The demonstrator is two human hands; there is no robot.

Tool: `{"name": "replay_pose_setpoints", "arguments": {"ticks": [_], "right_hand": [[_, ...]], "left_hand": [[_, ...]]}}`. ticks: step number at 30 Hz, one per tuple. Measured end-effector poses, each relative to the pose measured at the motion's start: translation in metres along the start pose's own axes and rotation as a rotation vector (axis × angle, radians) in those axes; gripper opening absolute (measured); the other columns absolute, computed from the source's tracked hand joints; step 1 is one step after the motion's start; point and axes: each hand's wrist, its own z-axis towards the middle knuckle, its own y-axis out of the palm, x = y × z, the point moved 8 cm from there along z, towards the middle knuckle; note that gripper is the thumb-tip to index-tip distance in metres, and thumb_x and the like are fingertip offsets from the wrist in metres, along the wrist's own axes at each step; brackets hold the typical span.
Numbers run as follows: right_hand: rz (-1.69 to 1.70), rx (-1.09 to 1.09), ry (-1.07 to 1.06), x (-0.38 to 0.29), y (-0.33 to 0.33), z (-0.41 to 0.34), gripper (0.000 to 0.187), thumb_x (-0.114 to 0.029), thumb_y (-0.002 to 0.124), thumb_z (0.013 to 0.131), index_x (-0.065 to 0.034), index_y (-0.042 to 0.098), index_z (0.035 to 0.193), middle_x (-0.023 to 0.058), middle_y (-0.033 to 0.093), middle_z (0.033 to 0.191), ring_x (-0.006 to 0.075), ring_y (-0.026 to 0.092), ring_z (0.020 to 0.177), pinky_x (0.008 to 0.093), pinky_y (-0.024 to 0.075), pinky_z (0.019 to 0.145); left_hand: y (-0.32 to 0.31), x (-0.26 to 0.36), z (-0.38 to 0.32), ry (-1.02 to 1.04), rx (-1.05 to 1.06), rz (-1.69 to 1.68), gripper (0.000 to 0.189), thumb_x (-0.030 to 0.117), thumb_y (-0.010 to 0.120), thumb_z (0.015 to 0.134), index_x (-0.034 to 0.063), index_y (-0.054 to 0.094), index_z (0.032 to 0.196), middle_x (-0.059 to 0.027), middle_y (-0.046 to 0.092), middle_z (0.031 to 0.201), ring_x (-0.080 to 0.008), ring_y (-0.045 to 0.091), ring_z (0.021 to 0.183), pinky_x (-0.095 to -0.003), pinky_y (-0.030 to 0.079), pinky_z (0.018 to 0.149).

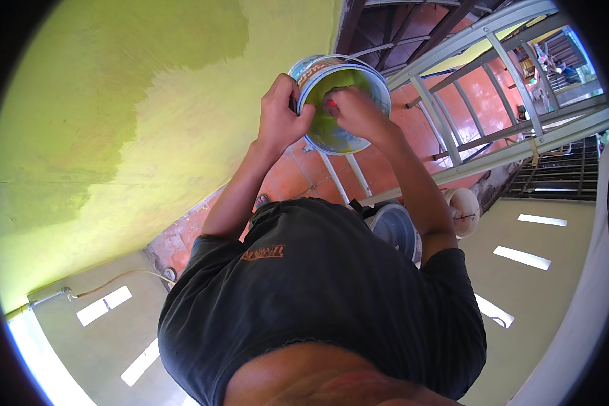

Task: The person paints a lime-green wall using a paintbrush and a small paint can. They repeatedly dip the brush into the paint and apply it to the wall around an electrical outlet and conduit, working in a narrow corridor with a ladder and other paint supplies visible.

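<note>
My left hand (285, 111) grips the near-left rim of a paint bucket (380, 91), its thumb over the edge. The bucket is tipped so that its open mouth faces me, and yellow-green paint coats its inside. Inside the mouth, my right hand (352, 110) is closed around a red-handled tool (331, 103); the tool's working end is hidden. To the left of the bucket rises a wall (182, 116) with a darker yellow-green painted area beside a paler one.
An aluminium ladder (429, 101) stands at the upper right over red floor tiles (304, 167). Close by on my right are a large bucket (393, 226) and a whitish bucket (464, 213). A metal grille (553, 170) lies beyond. A thin hose (127, 272) runs from a wall tap at the lower left.
</note>
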Motion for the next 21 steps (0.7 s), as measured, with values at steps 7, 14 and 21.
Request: {"name": "replay_pose_setpoints", "arguments": {"ticks": [7,14,21], "right_hand": [[0.139,0.196,0.059,-0.001,-0.048,-0.018,0.018,-0.011,0.074,0.088,0.0039,0.073,0.097,0.0259,0.073,0.094,0.0402,0.072,0.085,0.0444,0.0560,0.076],[0.213,0.361,0.046,-0.007,-0.042,-0.049,0.020,-0.018,0.076,0.088,0.0011,0.073,0.095,0.0190,0.072,0.087,0.0373,0.071,0.079,0.0427,0.0552,0.073],[0.230,0.269,0.013,-0.019,-0.009,-0.088,0.014,-0.015,0.068,0.093,-0.0020,0.073,0.097,0.0147,0.070,0.095,0.0344,0.070,0.083,0.0433,0.0556,0.076]], "left_hand": [[0.008,-0.003,0.002,-0.068,-0.073,0.040,0.024,0.004,0.069,0.074,0.0008,0.048,0.085,-0.0157,0.052,0.078,-0.0301,0.051,0.060,-0.0403,0.045,0.057],[0.026,-0.007,-0.003,-0.073,-0.190,0.129,0.022,0.007,0.067,0.077,0.0002,0.048,0.087,-0.0197,0.053,0.078,-0.0375,0.054,0.062,-0.0467,0.045,0.060],[0.028,-0.017,-0.023,-0.186,-0.293,0.110,0.027,0.002,0.061,0.081,0.0004,0.048,0.105,-0.0197,0.054,0.073,-0.0351,0.053,0.058,-0.0462,0.043,0.057]]}}
